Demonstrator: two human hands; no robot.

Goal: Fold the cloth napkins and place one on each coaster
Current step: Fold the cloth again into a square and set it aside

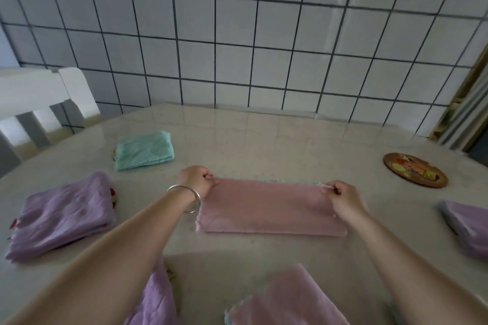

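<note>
the pink napkin (269,207) is pinched at its far corners by the left hand (196,181) and right hand (343,196), each grip closed on cloth, on the desk (264,140).

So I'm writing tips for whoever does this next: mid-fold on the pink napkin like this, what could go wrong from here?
1. The left hand and right hand pinch only the far corners of the pink napkin; uneven movement could skew the fold.
2. A teal edge already shows along its far side, so the layers may end up misaligned.
3. The bare coaster lies far right; carrying the napkin there could loosen the fold.
</note>
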